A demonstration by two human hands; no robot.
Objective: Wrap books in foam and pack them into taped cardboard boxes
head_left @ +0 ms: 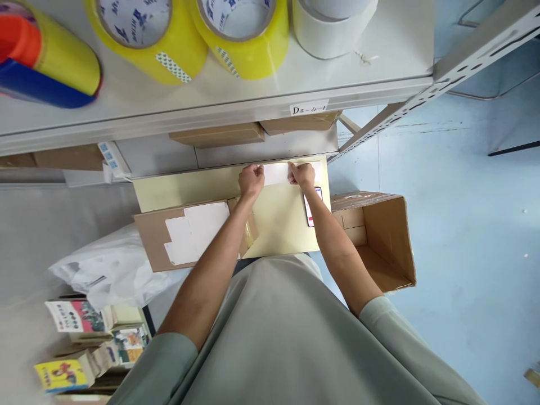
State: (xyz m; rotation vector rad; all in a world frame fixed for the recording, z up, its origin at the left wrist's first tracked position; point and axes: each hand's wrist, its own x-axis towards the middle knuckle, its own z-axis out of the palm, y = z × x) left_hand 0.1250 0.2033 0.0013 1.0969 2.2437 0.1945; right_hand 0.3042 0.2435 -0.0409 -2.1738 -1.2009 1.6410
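A strip of white paper [275, 174] lies at the far edge of the pale yellow board [282, 230]. My left hand [252, 181] is closed at the strip's left end, fingers curled over it. At its right side my right hand [301, 175] is closed too, pinching the paper, and a bit of white shows beyond that hand. Just below my right wrist lies a phone [311, 212] with its screen lit, partly covered by my forearm. Left of my left forearm rests a flat piece of brown cardboard [152, 242] with white paper sheets [202, 230] on it.
Close overhead is a shelf [253, 101] with rolls of yellow tape [185, 50], a white roll [324, 34] and a bottle [63, 62]. An open cardboard box [382, 236] stands right of the board. White plastic [122, 270] and stacked books [67, 371] are at left.
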